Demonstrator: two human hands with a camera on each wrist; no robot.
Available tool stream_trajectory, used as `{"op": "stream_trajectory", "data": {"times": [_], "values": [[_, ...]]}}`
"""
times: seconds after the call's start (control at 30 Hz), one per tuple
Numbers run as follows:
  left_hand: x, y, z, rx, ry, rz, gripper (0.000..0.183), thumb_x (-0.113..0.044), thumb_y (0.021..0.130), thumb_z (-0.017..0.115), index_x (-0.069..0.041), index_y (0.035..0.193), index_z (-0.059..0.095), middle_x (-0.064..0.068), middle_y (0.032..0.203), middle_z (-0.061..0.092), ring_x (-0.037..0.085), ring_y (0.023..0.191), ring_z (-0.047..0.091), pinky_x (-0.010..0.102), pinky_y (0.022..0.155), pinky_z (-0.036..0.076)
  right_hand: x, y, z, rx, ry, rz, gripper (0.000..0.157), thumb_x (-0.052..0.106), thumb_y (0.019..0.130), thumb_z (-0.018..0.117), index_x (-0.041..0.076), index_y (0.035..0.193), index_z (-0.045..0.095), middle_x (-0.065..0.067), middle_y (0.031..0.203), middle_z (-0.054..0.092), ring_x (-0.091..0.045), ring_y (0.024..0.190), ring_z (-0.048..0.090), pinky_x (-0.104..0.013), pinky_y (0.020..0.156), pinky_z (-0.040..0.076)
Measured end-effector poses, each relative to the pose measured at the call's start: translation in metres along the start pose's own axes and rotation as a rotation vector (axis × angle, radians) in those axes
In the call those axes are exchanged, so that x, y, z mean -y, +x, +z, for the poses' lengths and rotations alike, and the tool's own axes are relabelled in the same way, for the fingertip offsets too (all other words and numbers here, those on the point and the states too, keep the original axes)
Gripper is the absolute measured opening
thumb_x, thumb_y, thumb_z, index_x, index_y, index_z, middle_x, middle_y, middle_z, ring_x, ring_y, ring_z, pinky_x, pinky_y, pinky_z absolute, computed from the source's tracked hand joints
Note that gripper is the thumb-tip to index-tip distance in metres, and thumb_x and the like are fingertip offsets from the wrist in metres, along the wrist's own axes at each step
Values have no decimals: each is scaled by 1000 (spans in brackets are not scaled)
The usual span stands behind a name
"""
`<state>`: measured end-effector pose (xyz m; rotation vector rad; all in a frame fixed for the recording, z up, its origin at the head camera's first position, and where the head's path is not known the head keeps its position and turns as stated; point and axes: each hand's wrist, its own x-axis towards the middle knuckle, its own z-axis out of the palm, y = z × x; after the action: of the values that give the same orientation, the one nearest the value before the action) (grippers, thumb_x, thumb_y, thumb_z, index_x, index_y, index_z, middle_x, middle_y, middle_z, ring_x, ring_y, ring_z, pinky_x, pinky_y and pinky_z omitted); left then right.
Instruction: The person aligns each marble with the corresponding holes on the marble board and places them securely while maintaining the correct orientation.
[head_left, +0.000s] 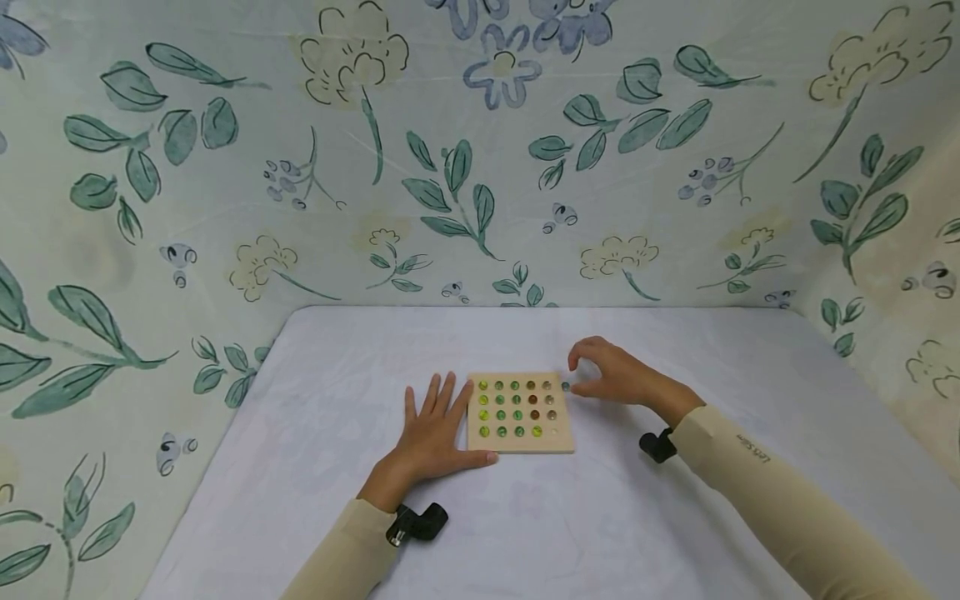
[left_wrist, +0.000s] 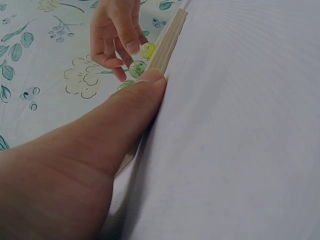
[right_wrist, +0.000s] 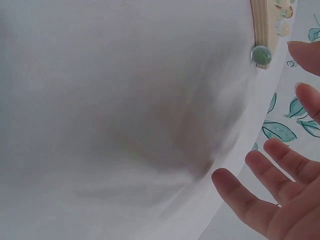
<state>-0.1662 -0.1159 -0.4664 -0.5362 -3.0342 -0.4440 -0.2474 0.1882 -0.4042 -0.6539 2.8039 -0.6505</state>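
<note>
A pale wooden board with rows of glass marbles in its holes lies on the table. Its marbles are yellow-green, green, brown and clear; the hole at the front right corner holds none. My left hand rests with spread fingers at the board's left side, its thumb against the front edge. A loose green-grey marble sits beside the board's right edge, near the far corner. Close to that marble is my right hand, thumb and index finger apart, holding nothing. In the right wrist view its fingers do not touch the marble.
A white cloth covers the table. Behind it and at the sides hangs a curtain printed with leaves and flowers. Black cameras are strapped at the left wrist and the right wrist.
</note>
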Motion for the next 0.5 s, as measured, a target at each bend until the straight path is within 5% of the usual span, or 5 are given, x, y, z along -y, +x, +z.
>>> {"op": "stream_trajectory", "data": {"times": [0.23,0.5], "values": [[0,0,0,4,-3,-5,114,-87,58,43,-22,146,11,9,151,5,28,137,-3,59,101,-8,4,1,0,69,-49,90,37,29,74,73,20,104,52,-6,114,48,-24,99,45,-39,83,43],[0,0,-1,12,-18,-8,114,-86,57,45,-22,146,12,9,151,4,29,137,-4,59,101,-9,7,7,0,153,-156,93,40,28,75,72,25,108,50,-1,102,53,-20,90,47,-35,77,43]]}}
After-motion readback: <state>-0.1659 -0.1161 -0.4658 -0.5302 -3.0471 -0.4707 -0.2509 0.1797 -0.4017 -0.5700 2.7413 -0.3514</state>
